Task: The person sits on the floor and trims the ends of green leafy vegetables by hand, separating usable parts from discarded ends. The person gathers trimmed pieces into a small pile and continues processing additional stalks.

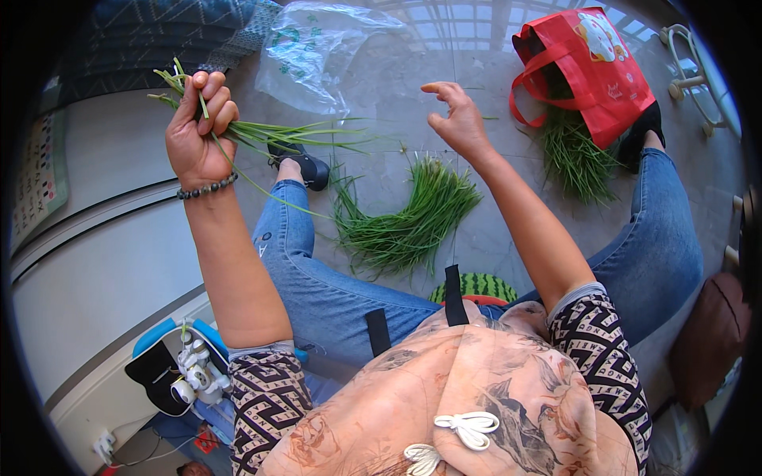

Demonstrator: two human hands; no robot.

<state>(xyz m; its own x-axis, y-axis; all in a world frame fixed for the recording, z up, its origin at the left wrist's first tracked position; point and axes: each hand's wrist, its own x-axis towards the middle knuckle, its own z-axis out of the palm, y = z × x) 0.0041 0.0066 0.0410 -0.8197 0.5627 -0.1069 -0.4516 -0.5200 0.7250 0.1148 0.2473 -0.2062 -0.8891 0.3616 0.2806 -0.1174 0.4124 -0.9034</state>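
A small bunch of thin green stalks (pixel 268 134), which look like Chinese chives, is gripped in my raised left hand (pixel 202 128). Its cut ends stick out past the thumb side, and one long blade droops toward the floor. My right hand (pixel 455 116) hovers over the tiles with nothing in it, thumb and index finger apart. Below and between the two hands, a larger curved pile of the same greens (pixel 411 217) lies on the floor between my legs. A few loose bits are scattered on the tiles near my right hand.
A red tote bag (pixel 616 89) lies tipped at the upper right, more greens (pixel 574 154) spilling from it. A clear plastic bag (pixel 309 56) lies flat ahead. White cabinet fronts (pixel 107 250) line the left side. A watermelon-patterned seat (pixel 476 285) shows under me.
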